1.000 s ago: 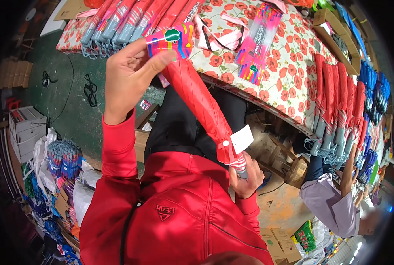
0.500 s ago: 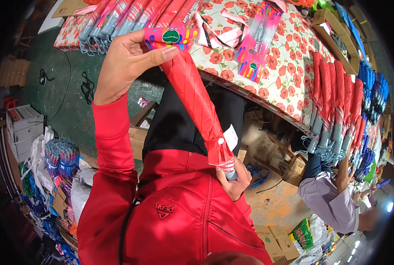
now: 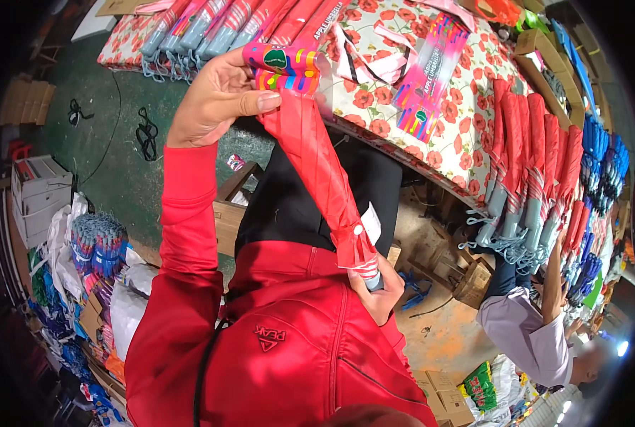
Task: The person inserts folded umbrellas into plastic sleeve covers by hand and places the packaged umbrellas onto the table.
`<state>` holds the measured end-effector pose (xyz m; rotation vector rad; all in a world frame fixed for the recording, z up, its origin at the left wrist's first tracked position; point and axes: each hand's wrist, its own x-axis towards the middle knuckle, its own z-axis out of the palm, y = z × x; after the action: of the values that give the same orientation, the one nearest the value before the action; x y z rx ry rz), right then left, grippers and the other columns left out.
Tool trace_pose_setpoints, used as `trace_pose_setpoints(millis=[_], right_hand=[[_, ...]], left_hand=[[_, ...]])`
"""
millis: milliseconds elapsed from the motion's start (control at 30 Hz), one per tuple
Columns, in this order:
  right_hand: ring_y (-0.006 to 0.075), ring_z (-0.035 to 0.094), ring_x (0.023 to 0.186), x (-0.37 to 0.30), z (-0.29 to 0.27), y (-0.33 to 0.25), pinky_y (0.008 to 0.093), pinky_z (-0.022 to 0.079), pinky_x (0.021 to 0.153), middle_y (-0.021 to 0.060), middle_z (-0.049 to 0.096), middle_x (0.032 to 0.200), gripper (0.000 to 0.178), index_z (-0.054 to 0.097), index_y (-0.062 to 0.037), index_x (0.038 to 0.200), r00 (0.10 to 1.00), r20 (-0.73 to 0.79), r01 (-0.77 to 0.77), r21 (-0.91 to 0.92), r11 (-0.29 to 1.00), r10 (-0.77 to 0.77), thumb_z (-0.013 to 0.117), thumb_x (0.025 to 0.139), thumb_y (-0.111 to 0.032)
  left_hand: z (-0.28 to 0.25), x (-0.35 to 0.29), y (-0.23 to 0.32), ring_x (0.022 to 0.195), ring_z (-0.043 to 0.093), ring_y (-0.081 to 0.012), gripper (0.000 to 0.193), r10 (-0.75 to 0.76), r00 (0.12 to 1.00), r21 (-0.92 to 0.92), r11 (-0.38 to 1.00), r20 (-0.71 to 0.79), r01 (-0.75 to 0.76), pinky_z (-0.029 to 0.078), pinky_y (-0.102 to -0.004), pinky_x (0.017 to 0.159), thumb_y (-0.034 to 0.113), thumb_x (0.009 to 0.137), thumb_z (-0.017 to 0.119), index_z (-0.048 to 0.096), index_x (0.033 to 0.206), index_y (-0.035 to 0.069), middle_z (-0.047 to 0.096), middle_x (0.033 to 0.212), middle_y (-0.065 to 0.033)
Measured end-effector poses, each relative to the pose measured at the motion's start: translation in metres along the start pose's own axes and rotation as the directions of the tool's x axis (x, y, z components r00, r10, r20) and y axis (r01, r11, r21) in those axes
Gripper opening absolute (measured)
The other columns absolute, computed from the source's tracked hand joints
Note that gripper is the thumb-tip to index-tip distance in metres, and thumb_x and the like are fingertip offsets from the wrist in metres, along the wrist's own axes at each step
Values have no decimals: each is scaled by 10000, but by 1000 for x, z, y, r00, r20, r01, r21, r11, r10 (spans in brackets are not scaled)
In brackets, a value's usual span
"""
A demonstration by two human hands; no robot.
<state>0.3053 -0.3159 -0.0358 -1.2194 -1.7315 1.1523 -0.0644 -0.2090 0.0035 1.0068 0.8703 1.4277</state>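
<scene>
A folded red umbrella (image 3: 316,167) slants across my lap, its closed canopy wrapped tight and fastened with a white snap near the handle. My right hand (image 3: 383,292) is closed around the grey handle at its lower end. At the upper end, my left hand (image 3: 214,103) pinches a bright pink, multicoloured packaging sleeve (image 3: 287,69) between thumb and fingers. The sleeve's printed band lies over the umbrella's tip, and a clear plastic part shows beside it. A white tag (image 3: 371,222) hangs by the handle.
On the flower-patterned table (image 3: 381,121) lie a flat pink sleeve (image 3: 431,82), pink-and-black strips (image 3: 374,60) and several sleeved umbrellas (image 3: 239,28). Red umbrellas (image 3: 538,156) hang over its right edge, near another person (image 3: 524,331). Bundled umbrellas (image 3: 100,249) stand at left.
More of the sleeve's printed band shows over the umbrella's tip, and my left thumb lies lower across it. My right hand keeps its grip on the handle. The whole view has shifted slightly.
</scene>
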Motion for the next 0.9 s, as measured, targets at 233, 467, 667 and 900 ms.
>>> trace_pose_setpoints(millis=[233,467,667,900], right_hand=[[175,640,760,-8,3,3,267,513,721,119,722,954,409,663,75,1136,967,104,-241,102,965,231,803,770,-43],[164,635,762,-9,9,-1,262,509,724,109,721,951,413,656,67,1155,968,91,-242,70,968,235,796,784,-49],[149,619,756,-7,10,0,254,501,715,96,715,946,399,657,57,1153,970,120,-219,45,975,213,788,792,-51],[121,569,727,-3,4,-2,235,469,680,65,692,900,345,656,48,1142,914,245,-366,150,918,324,758,834,-70]], left_hand=[[-10,6,-22,1136,666,-371,615,4,996,-171,985,89,12,511,-402,1025,18,819,728,490,1386,-11,653,1260,-228],[-8,-8,-3,1193,629,-405,593,-90,996,-3,996,-1,90,491,-450,1052,46,848,698,481,1398,-1,622,1294,-265],[-10,-10,-8,1214,617,-405,594,-117,992,12,993,-52,118,481,-447,1060,64,852,702,477,1398,-11,619,1298,-272],[-8,-4,-35,1189,636,-392,574,12,992,-283,959,124,24,488,-427,1051,46,871,682,473,1403,-11,627,1288,-263]])
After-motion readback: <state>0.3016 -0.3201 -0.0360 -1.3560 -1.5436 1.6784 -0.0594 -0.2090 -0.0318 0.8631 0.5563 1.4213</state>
